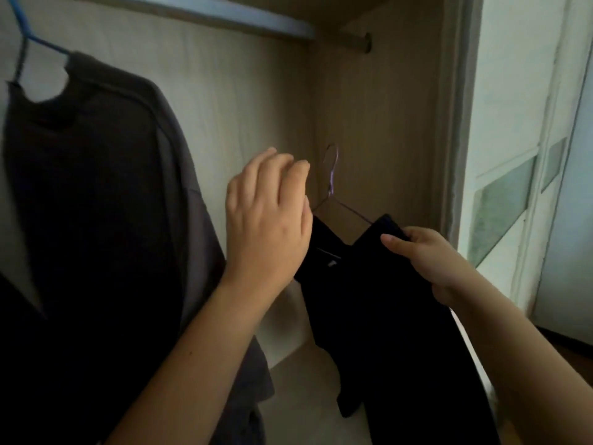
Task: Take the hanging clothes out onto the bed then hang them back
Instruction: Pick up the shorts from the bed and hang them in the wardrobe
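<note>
So the black garment (378, 303) is on a thin purple wire hanger (333, 175), held up inside the wardrobe, well below the rail (349, 40), near its right wall. Right hand (430, 261) is pinched shut on the shoulder; left hand (266, 220) is loosely curled by the other shoulder, can't tell if it's gripping. Fabric looks soft, light and floppy, hanger probably bendy, so I'd grab the hook. Small tag at the neck, unreadable. A grey shirt (106, 187) hangs left on a blue hanger (22, 36).

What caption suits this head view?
Inside a wardrobe, right hand grips a black garment on a purple hanger; left hand beside it.
</note>
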Demonstrator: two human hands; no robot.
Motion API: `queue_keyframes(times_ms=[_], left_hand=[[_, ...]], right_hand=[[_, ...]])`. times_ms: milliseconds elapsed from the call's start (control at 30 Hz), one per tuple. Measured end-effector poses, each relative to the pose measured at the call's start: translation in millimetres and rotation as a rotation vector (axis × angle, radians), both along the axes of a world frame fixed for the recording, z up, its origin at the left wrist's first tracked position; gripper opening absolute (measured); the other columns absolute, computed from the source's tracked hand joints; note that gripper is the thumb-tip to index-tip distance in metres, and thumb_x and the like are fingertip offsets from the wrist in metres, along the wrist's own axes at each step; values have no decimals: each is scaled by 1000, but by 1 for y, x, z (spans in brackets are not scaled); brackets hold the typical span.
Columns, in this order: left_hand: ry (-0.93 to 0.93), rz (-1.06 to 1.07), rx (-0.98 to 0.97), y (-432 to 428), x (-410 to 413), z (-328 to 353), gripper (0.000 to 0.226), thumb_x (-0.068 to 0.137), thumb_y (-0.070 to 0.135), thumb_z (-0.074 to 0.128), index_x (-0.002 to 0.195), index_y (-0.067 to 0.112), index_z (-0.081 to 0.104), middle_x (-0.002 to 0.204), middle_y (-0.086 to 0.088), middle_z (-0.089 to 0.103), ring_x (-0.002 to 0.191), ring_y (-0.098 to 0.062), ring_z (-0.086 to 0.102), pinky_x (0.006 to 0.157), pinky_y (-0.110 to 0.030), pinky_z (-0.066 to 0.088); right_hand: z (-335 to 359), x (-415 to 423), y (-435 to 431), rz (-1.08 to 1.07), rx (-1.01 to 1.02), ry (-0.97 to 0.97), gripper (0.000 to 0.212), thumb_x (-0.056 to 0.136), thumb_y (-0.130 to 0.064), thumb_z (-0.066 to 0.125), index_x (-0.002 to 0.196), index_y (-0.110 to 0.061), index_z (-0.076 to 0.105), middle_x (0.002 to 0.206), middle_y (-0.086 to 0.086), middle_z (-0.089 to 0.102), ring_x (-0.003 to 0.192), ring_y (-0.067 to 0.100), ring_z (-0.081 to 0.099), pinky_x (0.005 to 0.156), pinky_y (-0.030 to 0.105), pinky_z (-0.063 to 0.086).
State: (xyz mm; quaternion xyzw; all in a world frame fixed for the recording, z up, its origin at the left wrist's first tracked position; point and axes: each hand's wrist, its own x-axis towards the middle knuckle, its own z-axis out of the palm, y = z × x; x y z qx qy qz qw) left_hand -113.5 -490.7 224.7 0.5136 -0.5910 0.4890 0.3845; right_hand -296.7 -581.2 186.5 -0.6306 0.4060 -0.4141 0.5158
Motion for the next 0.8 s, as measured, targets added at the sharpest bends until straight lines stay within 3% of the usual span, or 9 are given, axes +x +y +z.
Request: queue_keyframes(times_ms=[133,267,400,600,800], left_hand=[[-45,183,-104,13,29,29,25,83,11,56,107,11,60,115,-12,63,118,-30,51,89,-38,33],[-56,235,-226,35,43,49,20,85,10,54,104,13,62,115,-12,63,113,-26,45,84,-38,32],[20,310,-198,47,62,66,25,84,12,55,108,12,61,120,-15,58,117,-31,43,87,-44,35],[250,209,-139,60,85,74,33,79,18,55,111,10,60,122,-15,55,116,-34,47,93,-48,39],[381,23,-50,71,93,67,46,81,25,49,125,17,53,139,-3,44,128,-17,41,99,-29,30]], right_hand=[[34,36,-5,52,-119,-147,16,91,-20,54,91,-5,60,73,9,64,58,18,64,56,28,51],[66,67,-8,66,-256,-240,33,91,-20,55,104,10,55,87,21,61,76,32,62,69,37,49],[98,93,-8,128,-303,-348,19,92,-19,53,94,-2,60,78,10,66,65,20,66,62,29,54],[134,136,-5,192,-376,-391,16,93,-18,52,90,-4,60,74,9,65,58,16,65,56,26,55],[163,181,5,240,-387,-413,15,93,-15,51,81,-9,57,74,7,62,67,21,62,63,30,54]])
